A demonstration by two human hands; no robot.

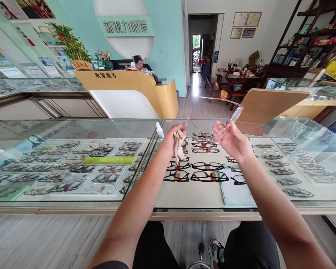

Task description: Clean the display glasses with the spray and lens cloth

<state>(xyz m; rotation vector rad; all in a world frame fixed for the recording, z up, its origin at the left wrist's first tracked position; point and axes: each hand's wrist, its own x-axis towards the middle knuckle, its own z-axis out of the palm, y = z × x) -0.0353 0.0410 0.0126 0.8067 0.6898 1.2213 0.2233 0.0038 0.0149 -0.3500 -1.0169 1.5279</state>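
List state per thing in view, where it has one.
Cloth: crumpled, held in left hand
Clear glasses: held up in right hand, visible temple unfolded
Spray bottle: upright on display case
Displayed frames: laid in rows under glass
Back doorway: open

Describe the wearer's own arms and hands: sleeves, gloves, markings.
Left hand and right hand: both ungloved, with no ring, watch or bracelet visible. Forearms bare, no cables or printed markings. A black sleeve edge shows on the left arm; no right sleeve in frame.
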